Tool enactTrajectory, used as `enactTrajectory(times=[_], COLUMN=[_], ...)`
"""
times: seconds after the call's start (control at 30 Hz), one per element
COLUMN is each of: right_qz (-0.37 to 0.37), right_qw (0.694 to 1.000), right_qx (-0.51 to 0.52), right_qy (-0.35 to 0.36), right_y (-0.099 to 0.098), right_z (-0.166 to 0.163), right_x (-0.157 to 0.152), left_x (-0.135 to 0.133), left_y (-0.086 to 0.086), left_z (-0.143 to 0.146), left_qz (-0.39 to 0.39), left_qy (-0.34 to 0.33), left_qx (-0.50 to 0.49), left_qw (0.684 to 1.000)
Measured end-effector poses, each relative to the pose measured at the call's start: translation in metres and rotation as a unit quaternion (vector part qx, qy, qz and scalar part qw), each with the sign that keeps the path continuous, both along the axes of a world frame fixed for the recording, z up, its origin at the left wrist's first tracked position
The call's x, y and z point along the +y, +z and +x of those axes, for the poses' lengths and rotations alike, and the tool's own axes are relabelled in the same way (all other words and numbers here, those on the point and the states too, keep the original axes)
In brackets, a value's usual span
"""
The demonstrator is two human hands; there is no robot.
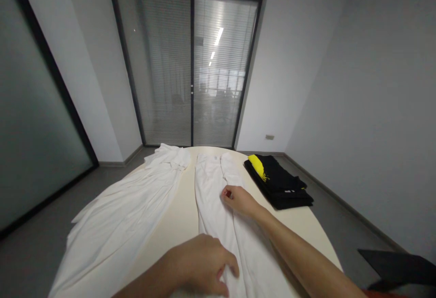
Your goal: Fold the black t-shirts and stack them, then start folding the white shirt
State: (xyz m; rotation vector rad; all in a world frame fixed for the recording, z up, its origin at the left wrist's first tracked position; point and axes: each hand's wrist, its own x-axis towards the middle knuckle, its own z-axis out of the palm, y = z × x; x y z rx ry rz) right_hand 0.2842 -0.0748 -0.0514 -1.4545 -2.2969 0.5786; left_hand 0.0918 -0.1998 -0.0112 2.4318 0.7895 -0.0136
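A long white garment lies lengthwise on the pale round-edged table. A lengthwise fold runs along it, and its near end leaves the picture. My right hand rests at that fold, about halfway up, with thumb and fingertips closed in a pinch on the cloth. Nearer to me, my left hand is low over the garment's left side. Its thumb and forefinger are apart, and nothing shows between them; the other fingers are partly hidden.
Another long white garment, loosely spread and wrinkled, covers the table's left side. Folded black cloths are stacked at the right, with a yellow fringed cloth on them. A dark flat object stands beyond the table at lower right.
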Motion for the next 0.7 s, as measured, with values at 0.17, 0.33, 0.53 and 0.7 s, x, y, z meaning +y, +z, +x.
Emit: enactTrajectory(times=[0.17,0.33,0.53,0.7], right_qz=[0.072,0.118,0.135,0.121], right_qw=[0.987,0.98,0.987,0.985], right_qx=[-0.124,-0.153,-0.073,0.066], right_qy=[-0.067,-0.05,-0.04,-0.101], right_y=[0.014,0.005,-0.016,-0.024], right_z=[-0.038,-0.059,-0.058,-0.05], right_x=[0.039,0.061,0.069,0.081], left_x=[0.005,0.012,0.017,0.019], left_y=[-0.01,-0.018,-0.019,-0.021], left_z=[-0.001,0.001,0.003,0.004], left_qz=[-0.012,-0.038,-0.03,-0.017], left_qy=[-0.021,-0.044,-0.067,-0.089], left_qx=[-0.032,-0.038,-0.035,-0.054], left_qw=[0.999,0.998,0.997,0.994])
